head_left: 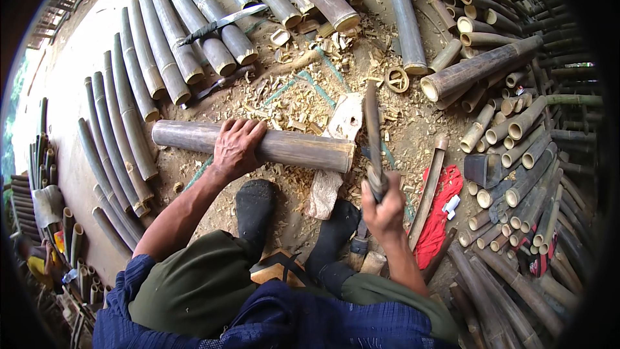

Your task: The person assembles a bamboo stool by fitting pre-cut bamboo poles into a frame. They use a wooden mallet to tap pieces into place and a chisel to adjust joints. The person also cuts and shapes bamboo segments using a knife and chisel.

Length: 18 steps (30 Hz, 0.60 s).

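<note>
My left hand (pixel 239 147) is wrapped over a thick, dark bamboo tube (pixel 303 148), left of its middle. The tube lies crosswise in front of my feet, its right end over a pale chopping block (pixel 325 194). In my closed right hand (pixel 386 205) is a machete (pixel 372 123), held by the handle. Its blade points away from me, just right of the tube's cut end and apart from it. Pale wood chips (pixel 303 110) are scattered around the block.
Long bamboo tubes (pixel 174 32) lie in a row at the far left, with another machete (pixel 223 24) across them. Cut bamboo pieces (pixel 516 123) are heaped on the right. A red cloth (pixel 439 220) lies near my right arm. A bamboo ring (pixel 396 79) sits beyond the blade.
</note>
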Each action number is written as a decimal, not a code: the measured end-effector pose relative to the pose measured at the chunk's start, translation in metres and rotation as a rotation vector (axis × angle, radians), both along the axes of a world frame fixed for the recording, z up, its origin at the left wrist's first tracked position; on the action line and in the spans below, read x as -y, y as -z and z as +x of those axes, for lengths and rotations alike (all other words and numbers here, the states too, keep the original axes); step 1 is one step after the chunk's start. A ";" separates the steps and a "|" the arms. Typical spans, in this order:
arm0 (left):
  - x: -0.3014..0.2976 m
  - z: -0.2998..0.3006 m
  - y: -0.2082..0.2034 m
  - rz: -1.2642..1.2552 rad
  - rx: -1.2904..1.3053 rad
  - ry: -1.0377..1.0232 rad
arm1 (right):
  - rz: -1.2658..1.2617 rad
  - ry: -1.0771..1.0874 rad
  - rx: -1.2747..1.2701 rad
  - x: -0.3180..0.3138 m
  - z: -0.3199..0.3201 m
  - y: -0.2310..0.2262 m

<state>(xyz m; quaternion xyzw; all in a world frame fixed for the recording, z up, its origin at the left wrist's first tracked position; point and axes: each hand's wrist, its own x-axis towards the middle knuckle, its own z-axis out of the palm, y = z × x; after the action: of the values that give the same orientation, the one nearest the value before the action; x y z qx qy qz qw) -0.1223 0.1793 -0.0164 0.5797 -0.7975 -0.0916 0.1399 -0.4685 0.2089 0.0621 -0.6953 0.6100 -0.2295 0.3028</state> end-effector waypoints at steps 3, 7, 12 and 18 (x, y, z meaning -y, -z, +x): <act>0.006 -0.006 -0.002 0.007 -0.018 0.023 | 0.183 -0.016 -0.321 0.009 -0.017 0.035; -0.002 0.002 -0.003 0.013 0.002 -0.016 | 0.167 -0.040 -0.198 0.013 0.003 -0.014; -0.002 0.004 -0.002 0.002 0.013 -0.003 | -0.085 -0.035 0.072 0.002 0.011 -0.028; 0.001 0.001 0.000 -0.047 0.017 0.002 | 0.147 -0.055 -0.341 0.004 -0.013 0.020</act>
<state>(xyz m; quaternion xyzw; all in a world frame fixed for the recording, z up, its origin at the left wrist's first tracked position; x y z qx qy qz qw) -0.1211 0.1778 -0.0161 0.5761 -0.8012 -0.0682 0.1465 -0.4818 0.2047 0.0419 -0.7164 0.6484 -0.0548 0.2514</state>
